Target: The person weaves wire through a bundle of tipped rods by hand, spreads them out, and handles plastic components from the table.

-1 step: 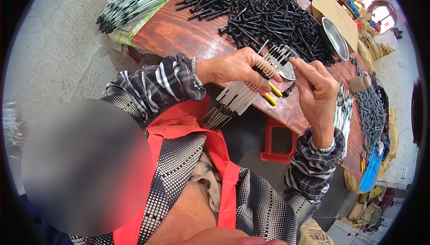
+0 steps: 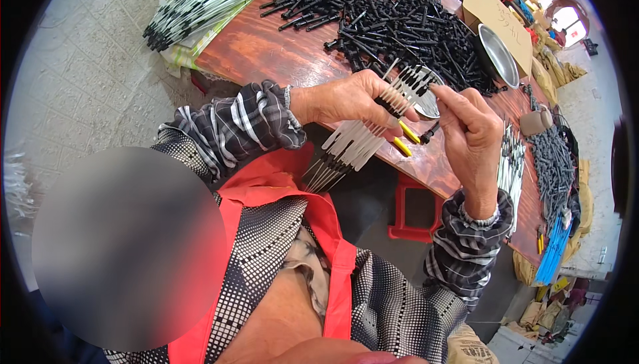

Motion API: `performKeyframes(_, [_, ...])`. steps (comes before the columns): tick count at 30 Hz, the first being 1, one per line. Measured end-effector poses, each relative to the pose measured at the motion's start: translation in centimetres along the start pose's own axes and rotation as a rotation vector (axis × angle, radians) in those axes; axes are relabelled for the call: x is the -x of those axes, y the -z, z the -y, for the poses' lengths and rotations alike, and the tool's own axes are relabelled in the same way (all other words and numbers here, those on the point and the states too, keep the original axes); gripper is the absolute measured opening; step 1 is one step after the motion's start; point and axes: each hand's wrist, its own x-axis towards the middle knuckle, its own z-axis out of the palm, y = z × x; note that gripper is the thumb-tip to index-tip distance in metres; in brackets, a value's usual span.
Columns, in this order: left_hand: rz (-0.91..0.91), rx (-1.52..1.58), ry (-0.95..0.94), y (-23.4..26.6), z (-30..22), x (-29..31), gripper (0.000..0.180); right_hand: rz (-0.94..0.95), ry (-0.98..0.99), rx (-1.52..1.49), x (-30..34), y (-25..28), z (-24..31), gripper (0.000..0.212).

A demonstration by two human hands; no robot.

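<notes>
The left hand (image 2: 349,99) clasps slim sticks (image 2: 353,144) by the near edge of the glossy table (image 2: 266,45); the right hand (image 2: 474,127) bends narrowly, hold unclear.

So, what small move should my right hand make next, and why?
Probably a light pinch on the nearest black end of the fanned bundle of thin white-and-black rods. Your left hand holds the bundle spread, and your right hand has its fingertips close beside those ends; whether they touch, I can't tell.
</notes>
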Motion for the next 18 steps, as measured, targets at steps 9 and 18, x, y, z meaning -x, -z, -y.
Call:
performKeyframes(9, [0.023, -0.023, 0.007, 0.1, 0.0, -0.3, 0.034, -0.066, -0.009, -0.069, 0.4, -0.5, -0.9, 0.021])
performKeyframes(18, [0.006, -0.077, 0.018, 0.0, 0.2, -0.5, 0.037, -0.069, 0.020, -0.031, 0.1, -0.6, -1.1, 0.021])
